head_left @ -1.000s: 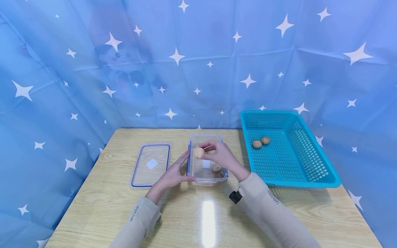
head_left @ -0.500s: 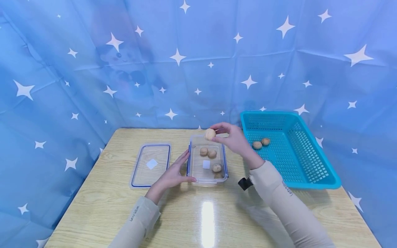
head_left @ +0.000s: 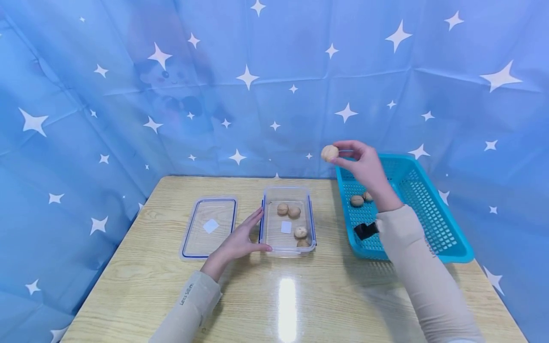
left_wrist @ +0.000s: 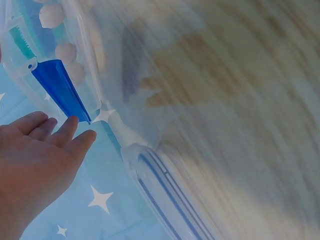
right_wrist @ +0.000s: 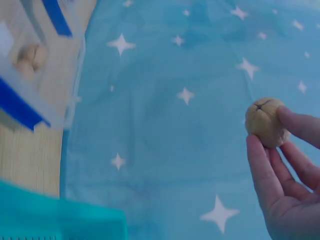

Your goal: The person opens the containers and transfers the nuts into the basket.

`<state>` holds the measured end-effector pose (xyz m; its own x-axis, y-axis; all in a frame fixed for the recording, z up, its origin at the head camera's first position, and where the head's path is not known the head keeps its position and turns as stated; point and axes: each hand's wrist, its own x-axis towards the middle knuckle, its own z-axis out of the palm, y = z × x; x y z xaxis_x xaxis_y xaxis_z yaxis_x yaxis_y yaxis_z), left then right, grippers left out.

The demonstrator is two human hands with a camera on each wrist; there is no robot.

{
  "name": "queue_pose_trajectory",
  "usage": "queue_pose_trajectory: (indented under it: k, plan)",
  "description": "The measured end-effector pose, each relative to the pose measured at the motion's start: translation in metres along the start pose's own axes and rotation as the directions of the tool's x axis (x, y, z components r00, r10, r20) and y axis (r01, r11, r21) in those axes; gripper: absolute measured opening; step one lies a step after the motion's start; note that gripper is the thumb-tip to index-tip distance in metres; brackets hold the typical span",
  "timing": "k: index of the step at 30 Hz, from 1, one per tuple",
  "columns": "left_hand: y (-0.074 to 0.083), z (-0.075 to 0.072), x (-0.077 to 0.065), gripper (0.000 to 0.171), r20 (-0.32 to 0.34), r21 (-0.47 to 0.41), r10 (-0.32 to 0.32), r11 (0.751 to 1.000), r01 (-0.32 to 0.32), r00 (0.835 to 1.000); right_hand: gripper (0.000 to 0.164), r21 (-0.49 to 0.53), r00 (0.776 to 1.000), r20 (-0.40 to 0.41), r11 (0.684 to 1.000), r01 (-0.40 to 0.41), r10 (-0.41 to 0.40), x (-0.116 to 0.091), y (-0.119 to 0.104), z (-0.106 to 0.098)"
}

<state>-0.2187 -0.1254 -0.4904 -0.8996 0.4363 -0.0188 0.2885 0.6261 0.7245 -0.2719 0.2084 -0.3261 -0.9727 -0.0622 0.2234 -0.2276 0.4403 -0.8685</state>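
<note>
My right hand (head_left: 368, 171) pinches a walnut (head_left: 329, 153) between thumb and fingers, raised over the left rim of the turquoise basket (head_left: 433, 209). The right wrist view shows this walnut (right_wrist: 268, 121) at the fingertips, with a dark star-shaped mark on its shell. Two walnuts (head_left: 357, 200) lie inside the basket, the rear one partly behind my forearm. With fingers extended, my left hand (head_left: 238, 242) rests along the left side of a clear plastic container (head_left: 273, 240), thumb at its near corner. Several walnuts (head_left: 293, 212) sit in that container around a white square (head_left: 286, 227).
Left of the container lies its clear lid (head_left: 218, 212) with a blue seal and a white square. All of it stands on a wood-grain table (head_left: 240, 305), and a blue star-patterned cloth (head_left: 274, 95) hangs right behind the table's back edge.
My right hand has lifted the walnut out of the container area and carried it up and right to above the basket. The left hand has stayed at the container.
</note>
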Motion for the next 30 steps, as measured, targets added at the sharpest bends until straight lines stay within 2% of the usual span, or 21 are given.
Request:
queue_pose_trajectory:
  k: [7, 16, 30]
  plan:
    - [0.0, -0.002, 0.001, 0.108, 0.004, -0.001, -0.002, 1.0, 0.002, 1.0, 0.052, 0.015, 0.995, -0.069, 0.998, -0.066, 0.066, 0.007, 0.018, -0.021]
    - [0.0, -0.002, 0.0, 0.109, 0.017, -0.008, -0.008, 1.0, 0.008, 1.0, 0.053, 0.016, 0.982, -0.166, 0.996, -0.09, 0.091, 0.012, 0.059, -0.026]
    - [0.001, -0.001, 0.0, 0.107, 0.013, -0.028, -0.02, 0.999, 0.02, 1.0, 0.062, -0.014, 0.963, -0.162, 0.976, -0.218, 0.213, 0.01, 0.114, -0.038]
